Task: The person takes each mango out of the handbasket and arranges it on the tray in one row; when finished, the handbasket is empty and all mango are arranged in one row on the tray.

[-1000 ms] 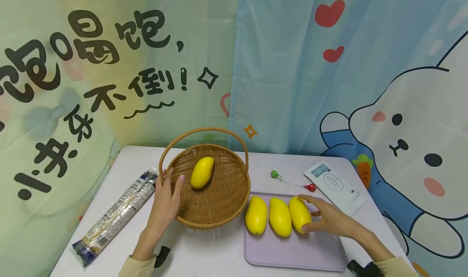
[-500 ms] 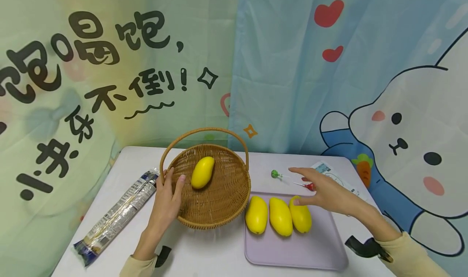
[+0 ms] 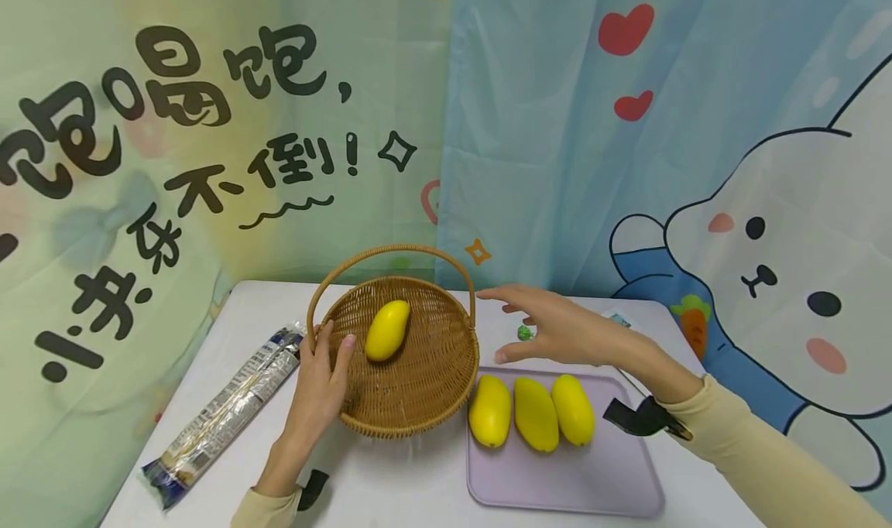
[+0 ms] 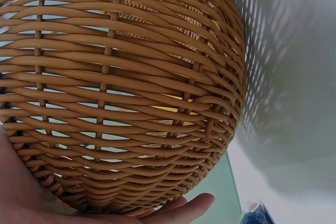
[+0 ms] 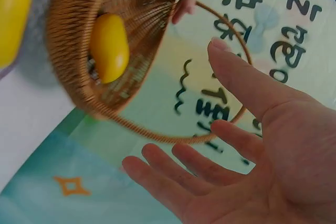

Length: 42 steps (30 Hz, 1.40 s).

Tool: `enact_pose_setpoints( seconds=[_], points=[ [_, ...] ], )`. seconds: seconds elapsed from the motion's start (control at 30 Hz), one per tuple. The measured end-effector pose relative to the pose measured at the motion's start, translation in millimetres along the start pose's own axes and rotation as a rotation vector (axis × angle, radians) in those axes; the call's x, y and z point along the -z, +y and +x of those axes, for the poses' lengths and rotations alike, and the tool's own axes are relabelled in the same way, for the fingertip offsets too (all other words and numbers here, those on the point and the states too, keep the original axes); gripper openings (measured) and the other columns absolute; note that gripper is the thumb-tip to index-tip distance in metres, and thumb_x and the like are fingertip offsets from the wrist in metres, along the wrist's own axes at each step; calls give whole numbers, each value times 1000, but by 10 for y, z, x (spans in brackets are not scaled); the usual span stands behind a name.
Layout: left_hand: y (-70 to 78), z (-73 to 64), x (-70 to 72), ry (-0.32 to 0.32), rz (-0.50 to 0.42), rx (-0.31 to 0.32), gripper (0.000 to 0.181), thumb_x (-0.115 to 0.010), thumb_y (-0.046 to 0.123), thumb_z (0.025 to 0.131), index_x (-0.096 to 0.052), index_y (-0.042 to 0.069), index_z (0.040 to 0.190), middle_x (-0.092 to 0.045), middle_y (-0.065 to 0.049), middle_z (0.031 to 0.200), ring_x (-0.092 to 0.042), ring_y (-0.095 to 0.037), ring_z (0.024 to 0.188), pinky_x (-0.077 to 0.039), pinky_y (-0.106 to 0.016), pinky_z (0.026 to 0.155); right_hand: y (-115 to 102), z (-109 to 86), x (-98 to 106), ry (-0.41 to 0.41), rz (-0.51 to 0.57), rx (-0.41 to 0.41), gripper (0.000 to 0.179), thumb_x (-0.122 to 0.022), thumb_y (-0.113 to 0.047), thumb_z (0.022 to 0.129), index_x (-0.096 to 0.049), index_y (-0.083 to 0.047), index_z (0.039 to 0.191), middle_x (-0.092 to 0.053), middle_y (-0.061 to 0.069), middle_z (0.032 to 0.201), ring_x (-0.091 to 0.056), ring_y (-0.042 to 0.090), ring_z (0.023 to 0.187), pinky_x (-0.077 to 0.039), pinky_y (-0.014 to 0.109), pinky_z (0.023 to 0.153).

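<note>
A wicker basket [image 3: 411, 373] with an arched handle stands at the middle of the table, and one yellow mango [image 3: 387, 330] lies inside it. My left hand [image 3: 320, 385] holds the basket's left rim, thumb on the inner side; in the left wrist view its fingers [image 4: 184, 211] lie along the woven wall. Beside the basket, three more mangoes [image 3: 536, 414] sit in a row on a lilac tray [image 3: 564, 485]. Above the tray's back edge, my right hand [image 3: 557, 327] reaches toward the basket's right rim with fingers spread, holding nothing.
A long silver packet [image 3: 230, 412] lies left of the basket. Behind the tray is a green lollipop [image 3: 525, 332]; my right arm mostly covers a white pouch [image 3: 616, 319]. A printed curtain [image 3: 523, 164] hangs behind the white table [image 3: 390, 481].
My right hand has let go of the rightmost mango, lifted off the tray and moved left toward the basket. The mangoes stay put, and my left hand keeps its hold on the basket.
</note>
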State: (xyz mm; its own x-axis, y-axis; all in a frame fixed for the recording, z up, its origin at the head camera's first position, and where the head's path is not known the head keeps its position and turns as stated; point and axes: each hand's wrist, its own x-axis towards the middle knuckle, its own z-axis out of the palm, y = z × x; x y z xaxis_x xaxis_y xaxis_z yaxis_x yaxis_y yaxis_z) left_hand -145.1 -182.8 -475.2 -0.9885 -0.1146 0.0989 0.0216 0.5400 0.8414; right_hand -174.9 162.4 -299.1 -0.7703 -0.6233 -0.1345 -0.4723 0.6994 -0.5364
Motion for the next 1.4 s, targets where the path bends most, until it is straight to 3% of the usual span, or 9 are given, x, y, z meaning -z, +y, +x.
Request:
enact_pose_setpoints(
  seconds=[0.23,0.37,0.5,0.7,0.93,1.17,1.4],
  points=[
    [8,5,-5,8,7,-2,79,-35,61,105,-23,7,162,-8,-28,166,-26,-51,148,-29,-68,116,-281,447,14,-71,-19,66,83,-78,-46,88,-36,-27,157,-41,0,158,-53,24,132,-52,45,102],
    [8,-6,-6,3,10,5,79,-35,61,105,-22,7,162,-7,-28,166,-26,-51,149,-29,-68,116,-357,658,-26,-98,-74,109,83,-76,-49,89,-38,-21,157,-41,1,160,-55,25,132,-51,43,102],
    [10,-8,2,3,15,11,79,-35,61,105,-22,8,162,-6,-27,167,-25,-51,149,-28,-68,116,-375,871,-89,-134,-110,137,83,-76,-46,90,-38,-15,157,-43,5,159,-48,27,141,-43,46,114],
    [7,5,6,8,14,7,79,-34,62,105,-22,8,162,-6,-27,167,-25,-51,149,-28,-68,116,-307,1201,-254,-227,-104,99,82,-77,-37,91,-35,-12,158,-40,9,161,-40,28,147,-38,45,119],
    [1,-1,-7,3,8,4,79,-35,61,105,-23,7,162,-8,-27,166,-28,-51,148,-30,-68,115,-230,1477,-470,-317,-121,18,83,-75,-40,92,-34,-14,159,-36,10,163,-37,28,149,-36,45,120],
    [-3,6,-17,7,7,-1,79,-35,61,105,-23,7,162,-8,-28,166,-27,-51,148,-30,-67,116,-131,1691,-681,-348,-118,-67,84,-75,-40,92,-33,-12,159,-37,10,163,-36,28,150,-34,45,121],
    [9,2,-13,7,9,9,79,-35,61,105,-23,7,161,-8,-26,167,-26,-50,149,-29,-67,117,-139,1800,-869,-334,-168,-68,81,-74,-37,93,-34,-11,158,-40,13,160,-36,30,149,-35,46,121]
  ],
)
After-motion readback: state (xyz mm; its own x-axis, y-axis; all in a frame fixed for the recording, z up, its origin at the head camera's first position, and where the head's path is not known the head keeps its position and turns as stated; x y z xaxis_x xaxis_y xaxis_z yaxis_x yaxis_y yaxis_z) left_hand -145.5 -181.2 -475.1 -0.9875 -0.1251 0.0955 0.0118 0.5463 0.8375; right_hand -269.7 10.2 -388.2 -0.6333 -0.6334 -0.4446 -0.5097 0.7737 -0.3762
